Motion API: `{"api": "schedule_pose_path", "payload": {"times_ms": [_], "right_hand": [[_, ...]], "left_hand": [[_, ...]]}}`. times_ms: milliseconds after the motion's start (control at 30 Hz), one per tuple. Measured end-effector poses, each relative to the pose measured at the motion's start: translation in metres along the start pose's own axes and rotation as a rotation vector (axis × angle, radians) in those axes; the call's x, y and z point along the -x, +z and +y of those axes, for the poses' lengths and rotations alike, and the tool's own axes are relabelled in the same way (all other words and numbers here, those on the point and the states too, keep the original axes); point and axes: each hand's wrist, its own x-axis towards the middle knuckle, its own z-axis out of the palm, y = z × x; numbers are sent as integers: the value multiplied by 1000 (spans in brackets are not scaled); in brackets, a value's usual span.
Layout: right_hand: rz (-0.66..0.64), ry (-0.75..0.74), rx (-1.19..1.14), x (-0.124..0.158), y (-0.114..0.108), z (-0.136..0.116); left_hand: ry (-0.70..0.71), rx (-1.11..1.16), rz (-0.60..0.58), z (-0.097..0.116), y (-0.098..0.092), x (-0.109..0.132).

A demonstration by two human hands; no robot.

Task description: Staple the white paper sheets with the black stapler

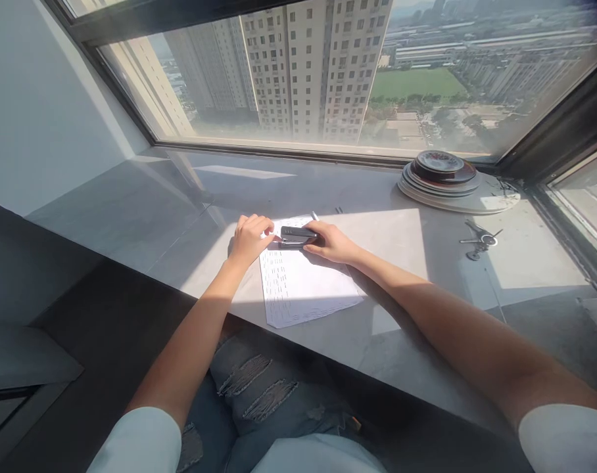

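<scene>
A black stapler (298, 232) lies across the upper part of some white sheets of paper (311, 282) with rows of dark marks. My right hand (331, 242) is wrapped round the stapler's right end, thumb below and fingers above. At its left end, my left hand (252, 238) is closed, the thumb and fingertips pinched together by the stapler's front and the paper's upper left edge. What those fingertips hold is too small to make out. Just beyond the right hand, a slim pale stick-like object (315, 215) pokes out past the paper.
Two small dark strips (338, 210) lie behind the right hand. A stack of plates (439, 174) stands at the back right, near a small metal object with arms (482, 240). The grey sill (180, 256) ends at its front edge above my knees; a window (303, 85) rises behind.
</scene>
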Motion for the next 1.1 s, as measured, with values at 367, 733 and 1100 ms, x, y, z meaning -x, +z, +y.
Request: {"api": "schedule_pose_path", "payload": {"times_ms": [367,733,1100], "right_hand": [[-34,-14,51,-1,-1,0],[4,83,78,3,-5,-6],[129,356,194,93,-49,-24]], "left_hand": [[33,39,42,16,5,-2],[-627,322,334,-39,-7,-1],[-969,331,449,-54,-6,1]]}}
